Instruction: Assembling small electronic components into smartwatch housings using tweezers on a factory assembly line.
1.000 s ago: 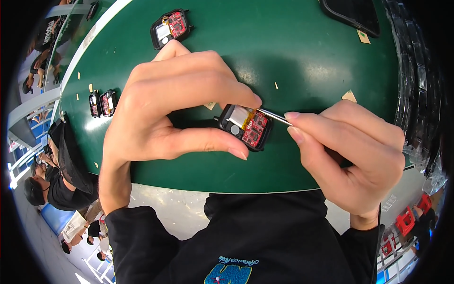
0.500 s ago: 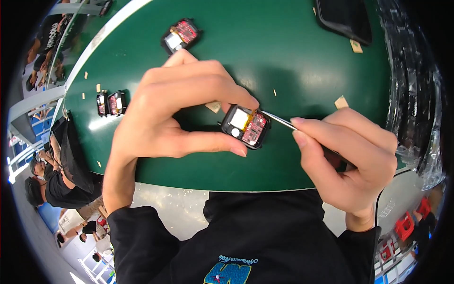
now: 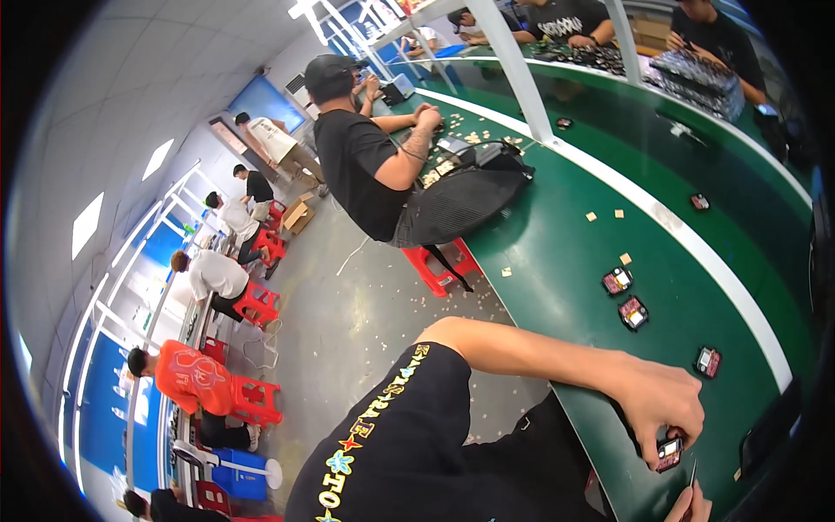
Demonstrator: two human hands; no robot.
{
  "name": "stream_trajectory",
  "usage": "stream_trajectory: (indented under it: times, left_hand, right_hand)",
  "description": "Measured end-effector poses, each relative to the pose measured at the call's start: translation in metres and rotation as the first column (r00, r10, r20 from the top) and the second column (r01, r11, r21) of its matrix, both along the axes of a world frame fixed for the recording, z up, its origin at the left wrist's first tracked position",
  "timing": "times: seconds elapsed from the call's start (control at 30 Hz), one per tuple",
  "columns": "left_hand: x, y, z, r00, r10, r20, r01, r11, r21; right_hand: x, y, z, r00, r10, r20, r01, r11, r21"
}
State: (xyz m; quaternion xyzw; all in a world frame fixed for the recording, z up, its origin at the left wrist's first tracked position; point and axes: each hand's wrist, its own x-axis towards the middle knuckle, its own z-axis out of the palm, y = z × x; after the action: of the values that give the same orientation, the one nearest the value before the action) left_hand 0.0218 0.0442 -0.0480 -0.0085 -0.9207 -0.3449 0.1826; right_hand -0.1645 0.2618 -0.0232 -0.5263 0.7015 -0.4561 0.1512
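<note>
At the lower right, my left hand (image 3: 663, 402) is closed on a small black electronic device (image 3: 669, 454), thumb on one side and fingers on the other. Its open casing shows a red circuit board and a pale block. Just below it, partly cut off by the picture's lower edge, my right hand (image 3: 692, 506) pinches a slim silver pointed tool (image 3: 693, 472). The tip is close to the device; whether it touches cannot be made out. Similar opened devices lie farther along the green table: one (image 3: 707, 362) beyond my left hand, and a pair (image 3: 633, 311) farther off.
Small tan squares (image 3: 625, 259) are scattered on the green table (image 3: 565, 261). A white rail (image 3: 678, 230) runs along its far side, with an upright post (image 3: 517, 70). A seated co-worker (image 3: 361, 148) in black is farther along, beside a black bag (image 3: 465, 204). Red stools (image 3: 257, 402) stand at left.
The view has swung to the left, bringing the room and co-workers in; my hands now appear at the lower right. The device and the silver tool stay in my hands.
</note>
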Motion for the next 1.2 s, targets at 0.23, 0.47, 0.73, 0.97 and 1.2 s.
stream_trajectory:
  times: [0.23, 0.47, 0.73, 0.97, 1.2]
  left_hand:
    - [-0.023, -0.015, 0.019, 0.993, -0.062, -0.101, 0.071, 0.994, 0.084]
    - [-0.045, -0.018, 0.093, 0.997, 0.041, -0.066, -0.038, 0.998, 0.045]
    - [-0.206, 0.021, 0.123, 0.899, -0.419, -0.128, 0.416, 0.908, -0.049]
    - [-0.245, 0.07, 0.129, 0.803, -0.592, -0.066, 0.578, 0.802, -0.151]
    - [-0.314, 0.123, 0.131, 0.69, -0.707, -0.155, 0.656, 0.702, -0.278]
  right_hand:
    - [-0.01, 0.004, -0.007, 0.995, -0.062, 0.077, 0.069, 0.994, -0.086]
    - [0.004, -0.025, -0.009, 0.976, -0.016, 0.215, 0.056, 0.982, -0.181]
    - [-0.003, -0.014, -0.023, 0.981, -0.018, 0.195, 0.079, 0.948, -0.309]
    - [0.0, -0.014, -0.022, 0.974, 0.014, 0.226, 0.062, 0.943, -0.326]
    - [0.0, -0.015, -0.03, 0.982, -0.007, 0.191, 0.064, 0.952, -0.298]
